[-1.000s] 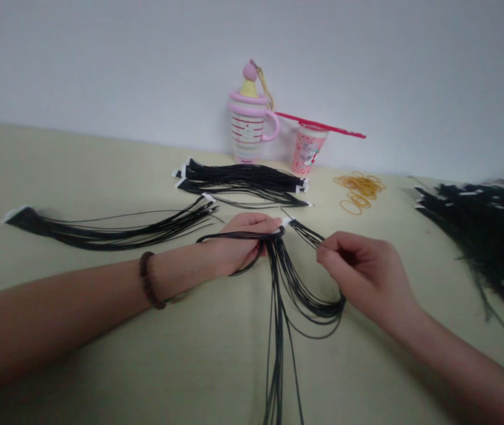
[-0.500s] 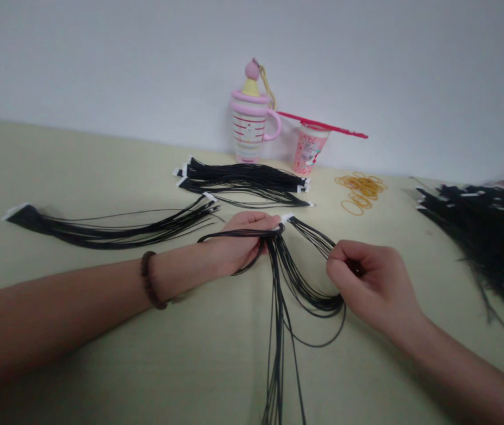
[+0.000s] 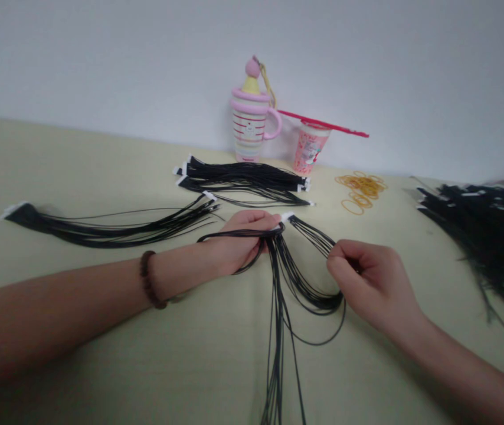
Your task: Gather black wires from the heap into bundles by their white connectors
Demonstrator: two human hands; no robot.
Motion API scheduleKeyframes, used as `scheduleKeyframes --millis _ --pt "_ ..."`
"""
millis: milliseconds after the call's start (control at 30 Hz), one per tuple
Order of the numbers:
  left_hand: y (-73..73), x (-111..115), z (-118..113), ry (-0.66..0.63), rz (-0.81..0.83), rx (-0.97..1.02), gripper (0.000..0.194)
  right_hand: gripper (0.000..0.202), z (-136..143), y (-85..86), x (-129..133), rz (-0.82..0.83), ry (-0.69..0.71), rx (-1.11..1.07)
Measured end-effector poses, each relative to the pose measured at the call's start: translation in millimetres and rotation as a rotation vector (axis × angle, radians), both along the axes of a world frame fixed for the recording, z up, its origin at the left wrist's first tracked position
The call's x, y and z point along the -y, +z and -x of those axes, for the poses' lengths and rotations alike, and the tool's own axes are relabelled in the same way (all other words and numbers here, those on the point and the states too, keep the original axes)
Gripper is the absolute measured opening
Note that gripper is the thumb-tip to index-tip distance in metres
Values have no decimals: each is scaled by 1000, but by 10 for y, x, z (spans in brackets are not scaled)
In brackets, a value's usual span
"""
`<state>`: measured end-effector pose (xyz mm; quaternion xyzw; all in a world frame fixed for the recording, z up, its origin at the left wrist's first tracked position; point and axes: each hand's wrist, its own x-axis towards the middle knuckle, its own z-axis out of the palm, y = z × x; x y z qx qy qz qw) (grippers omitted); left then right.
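My left hand (image 3: 247,239) is closed around the connector end of a bundle of thin black wires (image 3: 277,319). A white connector (image 3: 287,218) sticks out past its thumb. Some of the wires loop back over the left wrist, and others hang straight down toward me. To the right, my right hand (image 3: 371,280) pinches a group of wires from the same bundle, pulled fairly taut from the connector. Below this hand, more wires sag in a loop between the two hands. The tips of the right fingers are partly hidden.
A wire bundle with white connectors (image 3: 110,236) lies at left. Further bundles (image 3: 243,177) lie behind my hands, before a striped mug (image 3: 249,127) and a pink cup (image 3: 310,147) with a red stick across it. Yellow rubber bands (image 3: 362,189) and a large wire pile (image 3: 491,236) are at right.
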<state>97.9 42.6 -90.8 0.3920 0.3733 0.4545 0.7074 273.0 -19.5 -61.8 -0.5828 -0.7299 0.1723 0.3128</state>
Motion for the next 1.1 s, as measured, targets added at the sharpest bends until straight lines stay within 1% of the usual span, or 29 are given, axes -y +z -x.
scheduleKeyframes --millis 100,267,400,667,933,1100 --pt "-17 -5 -2 -15 -6 11 14 23 3 -2 6 -14 -4 0" --pt "-43 -5 -5 -2 -21 9 15 23 15 21 37 -39 -39 -31" --pt "-36 -5 -1 -3 -24 8 16 23 15 25 39 -34 -16 -25" --pt "10 -1 -4 0 -9 -16 17 22 38 16 40 5 -38 -30" --pt "-26 -4 -1 6 -26 -7 17 23 49 41 57 -15 -56 -31" --pt "-30 -3 13 -6 -25 -15 15 23 46 58 58 -25 -60 -9"
